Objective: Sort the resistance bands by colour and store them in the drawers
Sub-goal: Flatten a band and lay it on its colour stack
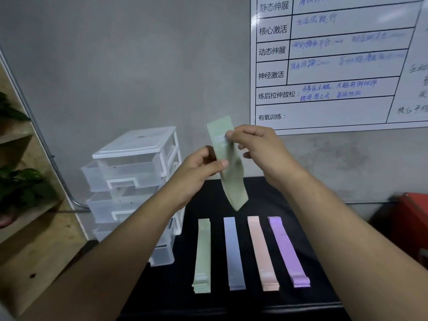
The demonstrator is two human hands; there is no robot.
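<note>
A pale green resistance band hangs upright above the black table. My left hand pinches its left edge, and my right hand grips it near the top label. On the table lie four sorted piles: green, blue, pink and purple. To the left stands a white translucent drawer unit, its upper drawers pulled partly out.
A black table holds the piles. On the wall at upper right hangs a whiteboard. Wooden shelves with plants stand at the left. A red box sits at the far right.
</note>
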